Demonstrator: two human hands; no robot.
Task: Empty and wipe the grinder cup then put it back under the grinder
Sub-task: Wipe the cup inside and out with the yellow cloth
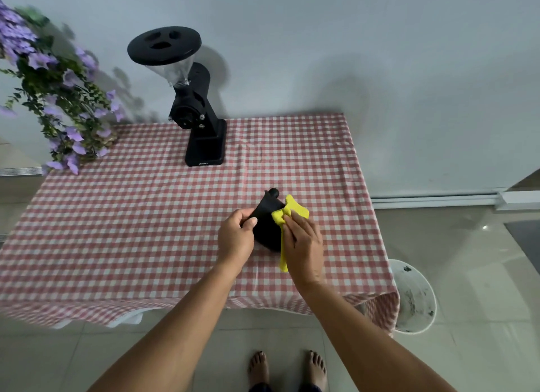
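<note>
The black grinder cup (267, 220) is held tilted just above the checked tablecloth, right of centre. My left hand (236, 237) grips its left side. My right hand (302, 241) presses a yellow cloth (289, 213) against the cup's right side and rim; a strip of the cloth hangs below my palm. The black grinder (201, 122) with its clear hopper and black lid stands at the back of the table, and the base under its spout is bare.
A red-and-white checked cloth covers the table (131, 216). A plant with purple flowers (58, 93) stands at the back left corner. A white bin (415, 295) with dark specks inside sits on the floor beside the table's right front corner. My bare feet are below.
</note>
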